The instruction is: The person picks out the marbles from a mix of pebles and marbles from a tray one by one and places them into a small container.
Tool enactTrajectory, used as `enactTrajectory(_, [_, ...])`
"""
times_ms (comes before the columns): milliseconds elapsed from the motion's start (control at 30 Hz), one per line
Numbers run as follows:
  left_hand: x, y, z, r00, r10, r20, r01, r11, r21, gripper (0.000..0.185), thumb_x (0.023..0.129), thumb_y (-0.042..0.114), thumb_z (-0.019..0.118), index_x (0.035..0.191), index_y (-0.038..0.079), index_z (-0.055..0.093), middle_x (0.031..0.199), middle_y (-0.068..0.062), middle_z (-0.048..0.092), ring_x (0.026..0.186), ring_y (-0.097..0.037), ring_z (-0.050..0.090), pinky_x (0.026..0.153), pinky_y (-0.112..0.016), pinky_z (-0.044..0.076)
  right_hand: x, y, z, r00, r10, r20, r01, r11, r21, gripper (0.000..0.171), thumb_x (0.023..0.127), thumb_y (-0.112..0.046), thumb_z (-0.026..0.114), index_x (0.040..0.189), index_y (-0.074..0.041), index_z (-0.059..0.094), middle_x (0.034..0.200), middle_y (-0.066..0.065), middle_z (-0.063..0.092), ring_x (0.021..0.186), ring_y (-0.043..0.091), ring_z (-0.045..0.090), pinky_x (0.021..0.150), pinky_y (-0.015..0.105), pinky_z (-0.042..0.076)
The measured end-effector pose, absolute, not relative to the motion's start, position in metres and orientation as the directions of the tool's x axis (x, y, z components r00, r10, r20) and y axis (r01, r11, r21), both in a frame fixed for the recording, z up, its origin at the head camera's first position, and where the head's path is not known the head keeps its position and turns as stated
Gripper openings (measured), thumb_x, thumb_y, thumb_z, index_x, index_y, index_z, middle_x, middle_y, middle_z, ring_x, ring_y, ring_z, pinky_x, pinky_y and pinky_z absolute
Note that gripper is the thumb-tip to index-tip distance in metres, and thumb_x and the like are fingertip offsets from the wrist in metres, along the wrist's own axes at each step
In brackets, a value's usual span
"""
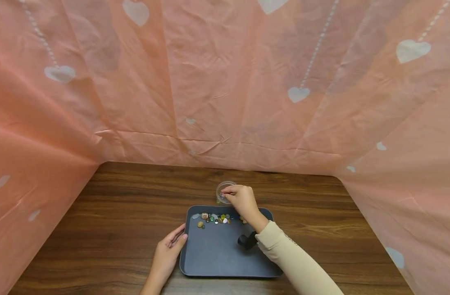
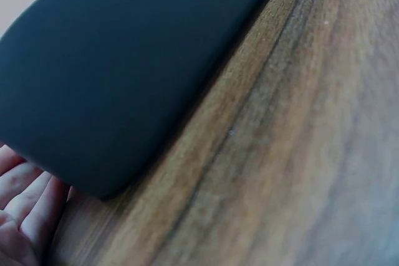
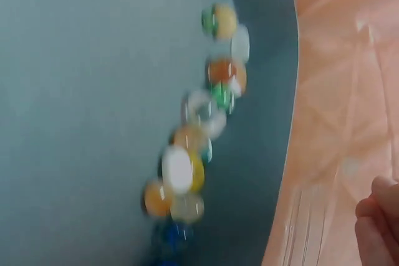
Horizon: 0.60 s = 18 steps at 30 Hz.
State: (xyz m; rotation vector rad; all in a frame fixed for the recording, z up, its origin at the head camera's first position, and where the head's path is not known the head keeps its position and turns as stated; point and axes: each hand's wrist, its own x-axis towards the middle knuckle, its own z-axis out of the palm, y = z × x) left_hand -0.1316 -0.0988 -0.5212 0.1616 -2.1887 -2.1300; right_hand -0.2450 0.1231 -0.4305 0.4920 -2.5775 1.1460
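A dark grey rectangular tray (image 1: 217, 256) lies on the wooden table, with several small glossy stones (image 1: 212, 218) in a loose row along its far side. My left hand (image 1: 166, 252) holds the tray's left edge, thumb at the rim; in the left wrist view its fingers (image 2: 37, 210) are beside the tray's outer wall. Over a clear round container (image 1: 218, 189) behind the tray, my right hand (image 1: 243, 200) pinches what looks like a small bluish stone (image 1: 222, 196). The right wrist view shows blurred stones (image 3: 177, 169) and curled fingers, their tips partly out of sight.
Brown wooden table (image 1: 129, 205) surrounds the tray. Pink cloth (image 1: 210, 82) with white hearts hangs behind and on both sides. A black strap-like object (image 1: 247, 241) is at the right wrist, above the tray.
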Motion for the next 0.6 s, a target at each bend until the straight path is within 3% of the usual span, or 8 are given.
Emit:
enactTrajectory(167, [-0.132,-0.098,-0.520,-0.991,-0.134,-0.017,-0.022,0.030,0.999,0.044,0.096,0.014,0.067,0.135,-0.004,0.057,0.137,-0.023,0.059,0.119,-0.004,0.060,0.092,-0.005,0.048,-0.230,0.113,-0.436,-0.913,-0.207,0.350,-0.406,0.525,-0.748,0.007,0.079,-0.002,0.080,0.087,-0.002,0.080,0.089,0.011,0.078,0.085,0.025,0.076,0.068,0.022,0.061])
enactTrajectory(400, [-0.132,-0.098,-0.521,-0.991,-0.131,-0.022,-0.027,0.036,0.999,0.044,0.096,0.014,0.067,0.135,-0.004,0.057,0.137,-0.022,0.059,0.123,-0.012,0.059,0.092,-0.006,0.048,-0.221,0.104,-0.455,-0.968,-0.200,0.149,-0.231,0.489,-0.841,0.008,0.082,-0.005,0.079,0.089,-0.001,0.080,0.087,0.014,0.078,0.059,0.018,0.066,0.046,0.017,0.047])
enactTrajectory(467, [-0.132,-0.098,-0.521,-0.991,-0.132,-0.024,-0.029,0.036,0.999,0.044,0.096,0.014,0.066,0.135,-0.004,0.057,0.137,-0.022,0.059,0.123,-0.012,0.059,0.092,-0.005,0.048,-0.221,0.103,-0.460,-0.973,-0.202,0.114,-0.200,0.481,-0.853,0.008,0.083,-0.006,0.079,0.089,-0.002,0.080,0.086,0.014,0.078,0.056,0.014,0.063,0.047,0.017,0.047])
enactTrajectory(600, [-0.131,-0.098,-0.521,-0.991,-0.133,-0.019,-0.024,0.043,0.999,0.044,0.096,0.014,0.066,0.135,-0.004,0.057,0.138,-0.022,0.059,0.126,-0.019,0.058,0.092,-0.005,0.048,-0.221,0.103,-0.469,-0.968,-0.220,0.123,-0.220,0.505,-0.834,0.007,0.081,-0.009,0.081,0.087,-0.005,0.081,0.086,0.011,0.078,0.067,0.004,0.065,0.055,0.016,0.052])
